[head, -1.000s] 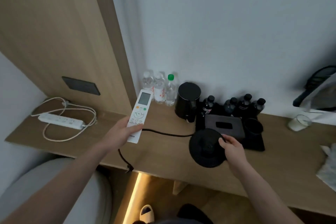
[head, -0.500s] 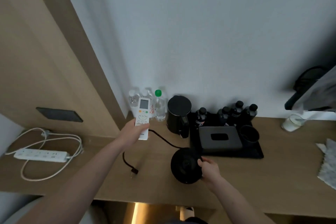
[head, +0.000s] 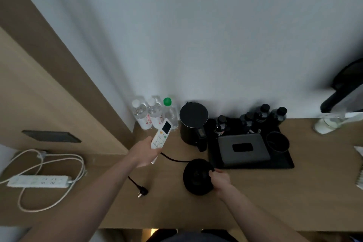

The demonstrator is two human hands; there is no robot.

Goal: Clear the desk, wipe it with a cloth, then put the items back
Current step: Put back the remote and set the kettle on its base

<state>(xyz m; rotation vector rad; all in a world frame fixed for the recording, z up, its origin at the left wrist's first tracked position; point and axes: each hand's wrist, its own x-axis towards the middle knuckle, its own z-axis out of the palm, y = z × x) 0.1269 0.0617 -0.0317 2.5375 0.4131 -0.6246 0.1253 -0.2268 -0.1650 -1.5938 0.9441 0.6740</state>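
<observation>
My left hand [head: 144, 153] grips a white remote control [head: 160, 138] over the back of the wooden desk [head: 275, 192], close to three clear water bottles [head: 155, 114]. My right hand [head: 221, 179] holds the right rim of a round black kettle base [head: 197, 176] that rests on the desk. The base's black cord [head: 172, 159] passes under my left hand and ends in a loose plug [head: 141, 192]. A black kettle [head: 193, 123] stands behind the base.
A black tray [head: 282, 163] carries a dark tissue box [head: 243, 148], a black cup [head: 278, 141] and several small dark bottles [head: 263, 114]. A white power strip [head: 38, 181] with coiled cable lies on the left shelf. A cloth [head: 360, 175] and a glass jar [head: 326, 124] sit at the right.
My left hand has carried the remote back toward the water bottles. My right hand stays on the kettle base. The camera has tilted up and nearer the desk.
</observation>
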